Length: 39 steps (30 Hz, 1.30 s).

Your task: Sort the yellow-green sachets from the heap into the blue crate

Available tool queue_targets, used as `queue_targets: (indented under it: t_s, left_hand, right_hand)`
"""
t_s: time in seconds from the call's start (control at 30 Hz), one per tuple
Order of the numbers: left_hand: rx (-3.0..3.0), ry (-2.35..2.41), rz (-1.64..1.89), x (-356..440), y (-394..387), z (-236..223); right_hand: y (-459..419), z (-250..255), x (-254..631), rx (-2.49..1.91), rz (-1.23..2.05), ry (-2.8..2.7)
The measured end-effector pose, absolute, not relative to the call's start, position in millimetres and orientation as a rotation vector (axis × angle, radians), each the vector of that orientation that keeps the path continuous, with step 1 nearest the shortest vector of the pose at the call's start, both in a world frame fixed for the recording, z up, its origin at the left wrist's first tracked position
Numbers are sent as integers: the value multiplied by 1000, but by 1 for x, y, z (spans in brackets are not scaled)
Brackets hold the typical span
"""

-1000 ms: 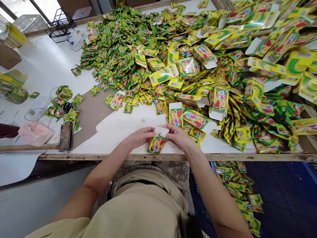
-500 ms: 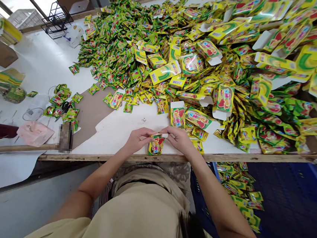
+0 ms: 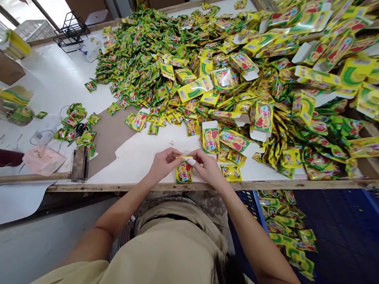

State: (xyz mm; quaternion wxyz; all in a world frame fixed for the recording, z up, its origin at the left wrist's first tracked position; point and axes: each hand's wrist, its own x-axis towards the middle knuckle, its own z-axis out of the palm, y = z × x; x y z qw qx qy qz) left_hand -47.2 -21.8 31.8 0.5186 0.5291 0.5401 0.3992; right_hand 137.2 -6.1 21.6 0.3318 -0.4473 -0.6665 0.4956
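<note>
Between my hands, at the table's front edge, is a small green and yellow candy box [image 3: 184, 172] with its printed face toward me. White flaps show at its upper end. My left hand [image 3: 165, 163] pinches the top left corner of the box. My right hand [image 3: 204, 165] has its thumb and fingers closed at the white flap on the right. Just beyond my hands lies another box [image 3: 210, 137] with a white flap, and right of it a box on its side [image 3: 235, 139]. A yellow candy packet [image 3: 230, 173] lies near my right wrist.
A large heap of small candy packets [image 3: 133, 60] covers the back of the table, with boxes piled at right [image 3: 353, 73]. Scissors [image 3: 81, 128], a pink packet [image 3: 44, 160] and a dark red cup [image 3: 2, 157] lie at left. A blue crate [image 3: 335, 227] stands below the right edge.
The white flap at the box's top has come down and inward under my fingers. Both hands stay at the box. The view has shifted slightly.
</note>
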Motion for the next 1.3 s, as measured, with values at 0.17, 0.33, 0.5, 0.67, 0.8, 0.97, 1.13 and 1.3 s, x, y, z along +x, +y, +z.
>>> queue_targets:
  t_s: [0.17,0.33,0.5,0.67,0.8,0.97,1.13,1.3]
  left_hand:
    - [1217,1277,926,-47,-17,34]
    - [1306,1198,855,-55,-21,33]
    - [1347,1224,933,-52,-33,23]
    - [1378,1215,1044,-50,-37,16]
    - [1469,1191,1028,-54,-36,16]
    - [1478,1288,1101,-66,-27,18]
    - [1742,1742,1032,-99,12,18]
    - [1902,2055,617,-98,44,11]
  right_hand:
    - [-4,22,136,-1131,1477,-1522]
    - [-6,18,142,-960,1628,-1435]
    - [-14,8,150,-1001,1510,-1496]
    - [-17,2,145,-959,1338,-1705]
    - [-15,9,131,-990,1316,-1665]
    - [-23,50,201,-1243,1148,-1742]
    - [-49,79,329,-1961,786,-2106]
    - [-54,64,292,-1890,816,-2056]
